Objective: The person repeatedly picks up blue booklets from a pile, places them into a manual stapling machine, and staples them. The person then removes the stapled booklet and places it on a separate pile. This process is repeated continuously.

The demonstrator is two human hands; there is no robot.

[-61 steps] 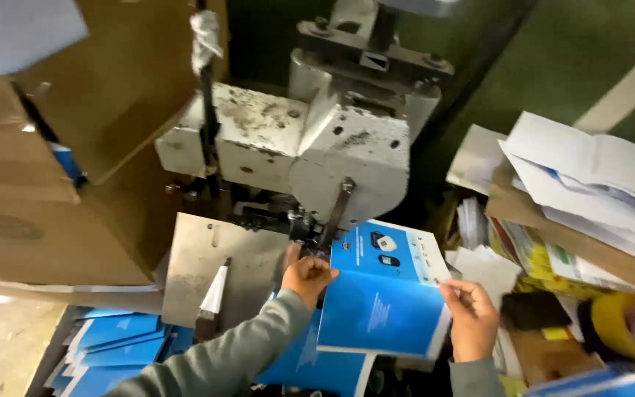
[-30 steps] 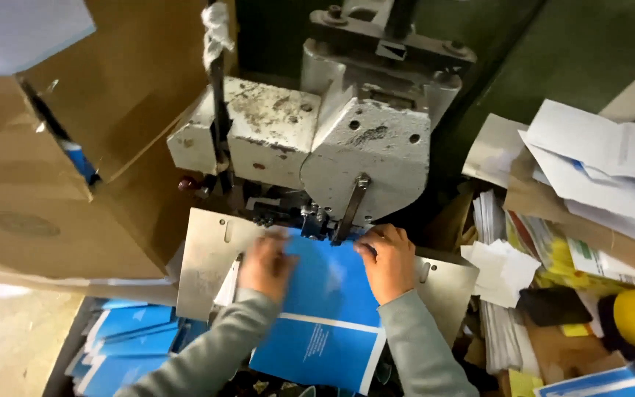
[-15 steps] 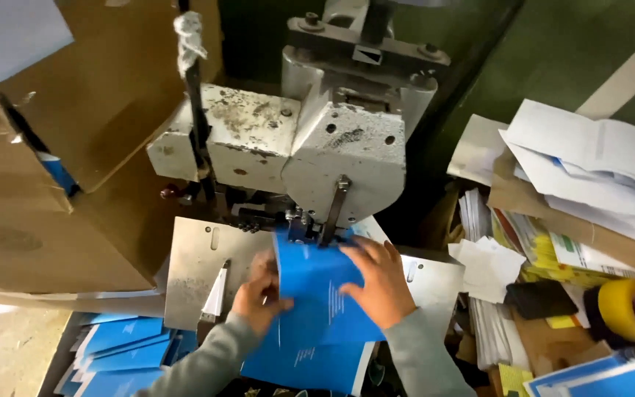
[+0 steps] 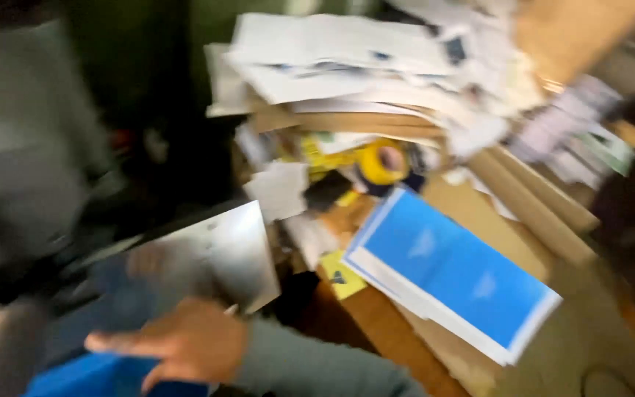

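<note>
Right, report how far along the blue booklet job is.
Done: cannot tell, the view is blurred. In hand: the right hand lies on a blue booklet by the metal plate. Left: a stack of blue sheets on the right, possibly still to do.

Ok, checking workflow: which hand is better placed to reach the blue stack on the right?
Probably the right hand: its grey sleeve comes in from the side nearest the blue stack, though the hand now rests on a blue booklet. The left cannot be made out in the blur.
</note>
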